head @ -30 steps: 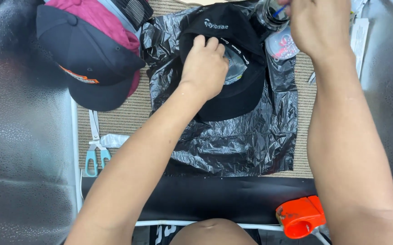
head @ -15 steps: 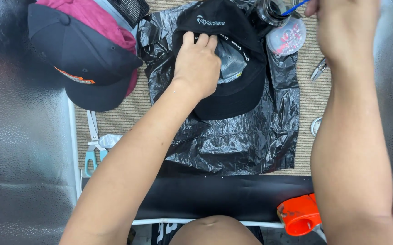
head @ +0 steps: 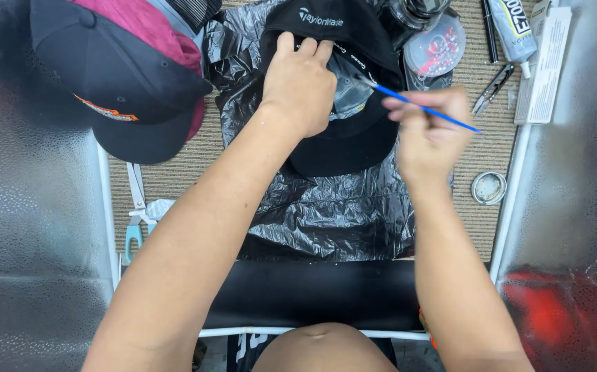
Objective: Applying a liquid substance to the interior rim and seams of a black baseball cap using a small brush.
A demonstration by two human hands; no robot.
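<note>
One crinkled black plastic sheet [head: 326,213] covers the woven mat; at its twelve o'clock lies one black fabric cap [head: 343,138]. The left hand [head: 298,86] presses flat on it, fingers together. At three o'clock the right hand [head: 428,131] pinches one thin blue brush [head: 422,109], tip touching the cap.

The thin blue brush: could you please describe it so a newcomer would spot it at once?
Start at the black plastic sheet in the middle of the woven mat, where a black cap lies. The right hand beside that cap pinches a thin blue brush, tip toward the cap. It is the only slim bright-blue stick here.
</note>
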